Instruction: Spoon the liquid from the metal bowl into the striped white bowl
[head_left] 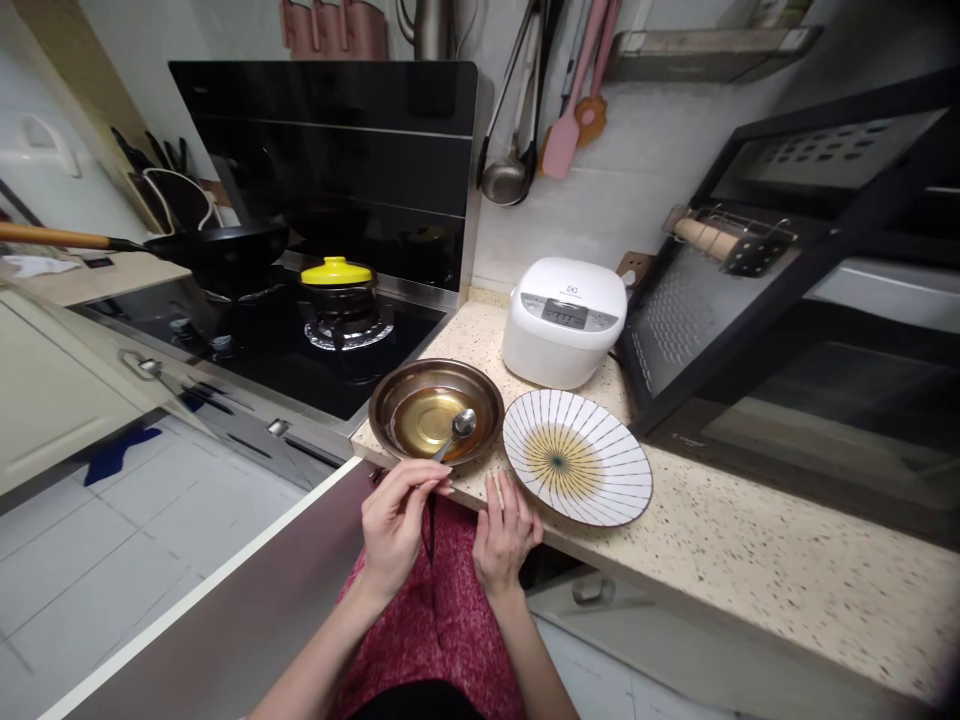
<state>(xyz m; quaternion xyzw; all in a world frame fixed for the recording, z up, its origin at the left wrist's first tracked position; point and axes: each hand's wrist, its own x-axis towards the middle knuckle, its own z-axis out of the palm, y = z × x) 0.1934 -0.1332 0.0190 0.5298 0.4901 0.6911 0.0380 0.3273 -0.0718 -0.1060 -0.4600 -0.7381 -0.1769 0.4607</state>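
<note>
My left hand pinches the handle of a metal spoon. The spoon's bowl is over the steel basin, which has a shallow, clear yellowish liquid in its bottom. On the counter's front edge rests my right hand, its fingers stretched out and holding nothing. Just right of those fingers is a white plate with dark radiating lines and a yellow-brown centre. Whether that colour is liquid or pattern I cannot tell.
A white rice cooker stands behind the plate, beside a black rack with an oven. To the left, the gas stove carries a wok and a yellow-lidded pot. A cabinet door stands open at lower left.
</note>
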